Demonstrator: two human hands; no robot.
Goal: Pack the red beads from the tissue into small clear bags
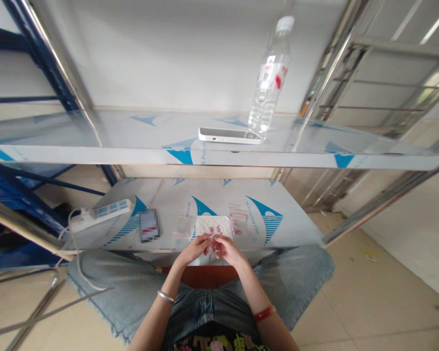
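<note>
Small dark-red pieces (218,228): found lying on white square pad (204,223). Observed left hand (196,247) and right hand (227,249) close together at near edge of pad, with fingers curled; cannot tell whether clamped on anything. Noted clear plastic bags with red strips (184,225) on both sides of pad.

Red pieces (218,228), too small to identify, lie on a white pad (205,223) (partly hidden by the left hand (195,247) and right hand (227,249)); dark-edged object (149,225), pixelated; blue frame (3,39), cut off at left.
</note>
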